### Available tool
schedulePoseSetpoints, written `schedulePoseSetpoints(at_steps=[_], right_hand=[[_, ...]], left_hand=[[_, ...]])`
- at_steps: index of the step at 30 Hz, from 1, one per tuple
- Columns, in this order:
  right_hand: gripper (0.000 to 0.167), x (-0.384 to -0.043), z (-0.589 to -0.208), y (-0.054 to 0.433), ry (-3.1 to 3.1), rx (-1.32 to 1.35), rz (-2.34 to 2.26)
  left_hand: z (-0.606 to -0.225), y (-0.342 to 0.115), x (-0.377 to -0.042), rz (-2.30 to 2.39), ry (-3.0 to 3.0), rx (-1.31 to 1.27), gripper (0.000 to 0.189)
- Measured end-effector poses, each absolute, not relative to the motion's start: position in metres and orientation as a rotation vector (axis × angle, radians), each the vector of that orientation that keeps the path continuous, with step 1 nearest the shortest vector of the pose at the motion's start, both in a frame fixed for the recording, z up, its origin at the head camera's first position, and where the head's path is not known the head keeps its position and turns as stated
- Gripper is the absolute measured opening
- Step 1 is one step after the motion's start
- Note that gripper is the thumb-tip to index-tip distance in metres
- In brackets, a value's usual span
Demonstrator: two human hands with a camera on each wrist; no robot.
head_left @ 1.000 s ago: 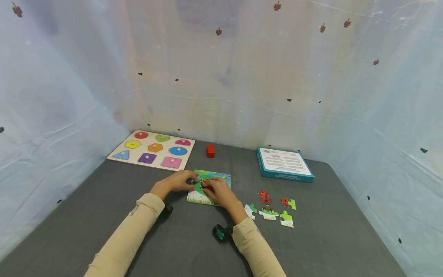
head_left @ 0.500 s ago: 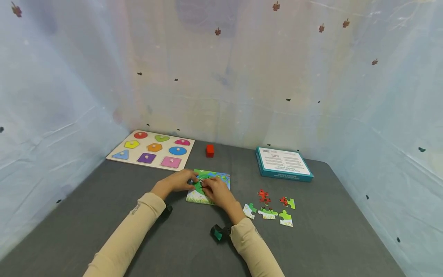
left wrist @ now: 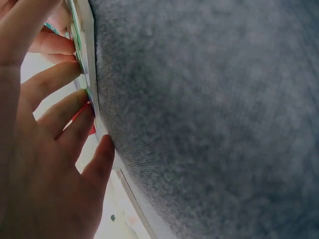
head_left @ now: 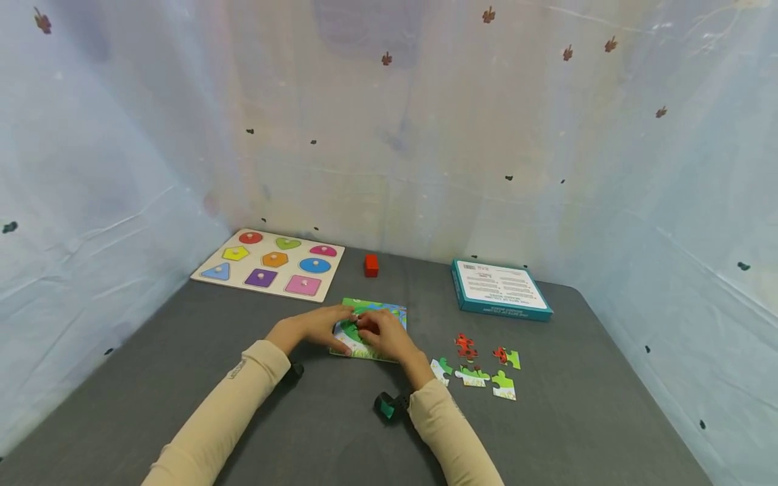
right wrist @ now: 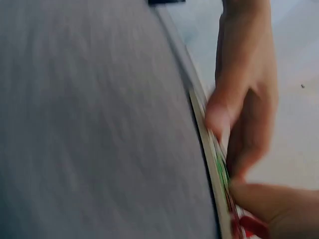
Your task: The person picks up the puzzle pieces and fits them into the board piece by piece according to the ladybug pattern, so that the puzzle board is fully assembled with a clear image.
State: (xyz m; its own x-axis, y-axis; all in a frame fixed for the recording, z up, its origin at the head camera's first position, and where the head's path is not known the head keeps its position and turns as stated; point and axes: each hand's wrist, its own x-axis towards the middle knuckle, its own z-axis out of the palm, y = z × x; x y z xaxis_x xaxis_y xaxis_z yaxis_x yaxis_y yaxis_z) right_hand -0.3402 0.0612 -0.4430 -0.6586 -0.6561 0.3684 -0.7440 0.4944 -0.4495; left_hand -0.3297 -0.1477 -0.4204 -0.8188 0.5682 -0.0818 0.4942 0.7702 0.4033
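Note:
A small square jigsaw puzzle board [head_left: 365, 352] with a green garden picture lies flat mid-table. My left hand [head_left: 322, 325] is at its left side, thumb toward the front edge and fingers toward the back. In the left wrist view those fingers [left wrist: 65, 107] spread apart along the board's edge [left wrist: 88, 45]. Over the board's middle, my right hand [head_left: 387, 334] bends its fingers down onto the picture, fingertips close to the left hand's. Whether it pinches a piece, I cannot tell. The right wrist view is blurred, with a right finger [right wrist: 269, 201] at the board's surface.
Several loose jigsaw pieces [head_left: 471, 375] lie right of the board. A teal box [head_left: 504, 287] is at the back right. Behind the board sits a red block [head_left: 371, 265], and a knobbed shape puzzle [head_left: 267, 263] lies at the back left. A plastic sheet [head_left: 389, 162] hangs behind the table.
My left hand has opened wider, its thumb sliding toward the board's front edge. The right hand stays over the middle with its fingers slightly shifted. The loose pieces lie unchanged.

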Motion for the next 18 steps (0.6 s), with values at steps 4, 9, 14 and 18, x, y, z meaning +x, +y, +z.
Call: schedulePoseSetpoints(at_steps=[4,9,14,18], right_hand=[[0.03,-0.342,-0.431,0.072,-2.638,1.26,1.067],[0.04,-0.342,-0.413,0.096,-2.613,1.212,1.168],[0.042,-0.336,-0.394,0.125,-2.6,1.199,1.249],[0.042,-0.319,-0.375,0.152,-2.601,1.166,1.281]], left_hand=[[-0.419,-0.147,-0.329,0.538,2.75,0.829,0.083],[-0.416,-0.146,-0.329,0.552,2.764,0.917,0.086],[-0.418,-0.146,-0.331,0.535,2.762,0.938,0.085],[-0.421,-0.146,-0.333,0.541,2.751,0.906,0.081]])
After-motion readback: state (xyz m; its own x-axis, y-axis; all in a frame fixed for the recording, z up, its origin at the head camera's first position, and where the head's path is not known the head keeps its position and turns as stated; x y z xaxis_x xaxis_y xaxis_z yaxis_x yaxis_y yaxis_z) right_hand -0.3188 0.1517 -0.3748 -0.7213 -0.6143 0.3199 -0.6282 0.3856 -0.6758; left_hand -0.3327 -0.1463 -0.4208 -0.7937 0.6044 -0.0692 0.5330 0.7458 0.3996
